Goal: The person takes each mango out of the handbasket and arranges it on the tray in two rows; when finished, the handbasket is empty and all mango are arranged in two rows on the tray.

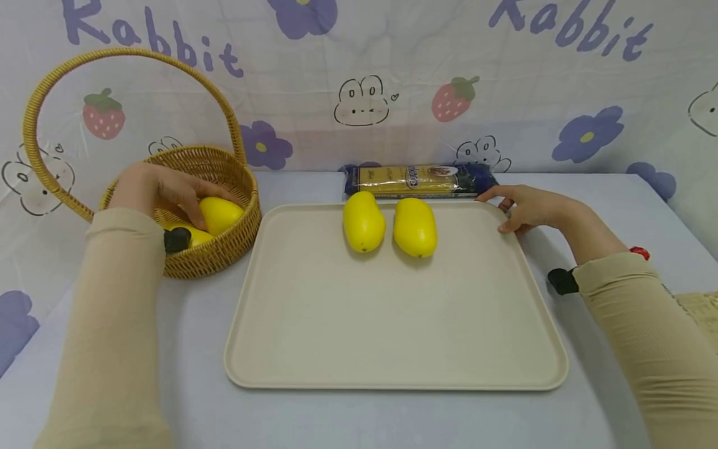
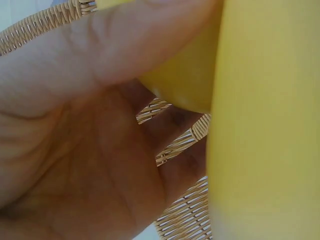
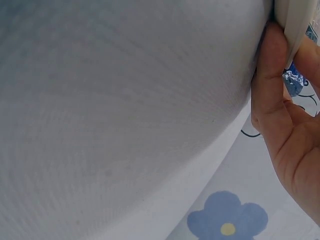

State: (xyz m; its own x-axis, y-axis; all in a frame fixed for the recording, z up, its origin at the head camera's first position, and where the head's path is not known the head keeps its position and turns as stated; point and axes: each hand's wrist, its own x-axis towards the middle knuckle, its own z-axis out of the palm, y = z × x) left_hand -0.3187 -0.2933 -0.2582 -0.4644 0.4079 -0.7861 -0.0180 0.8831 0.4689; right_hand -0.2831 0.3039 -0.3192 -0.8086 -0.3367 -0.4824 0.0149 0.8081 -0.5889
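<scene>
Closest to the left wrist camera, a yellow fruit [image 2: 265,125] fills that frame's right side; at left in the head view, the left hand [image 1: 182,187] grips a second fruit [image 1: 221,215] inside a wicker basket [image 1: 224,254]; at right, the right hand [image 1: 533,209] pinches the corner of a tray [image 1: 392,324] bearing two more fruits [image 1: 364,224]

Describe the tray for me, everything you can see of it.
The tray is a beige rectangle with rounded corners and a low raised rim; it looks like plastic. It lies flat on the pale table, long sides running left to right. Two yellow fruits rest near its far edge; the right hand grips its far right corner.
</scene>
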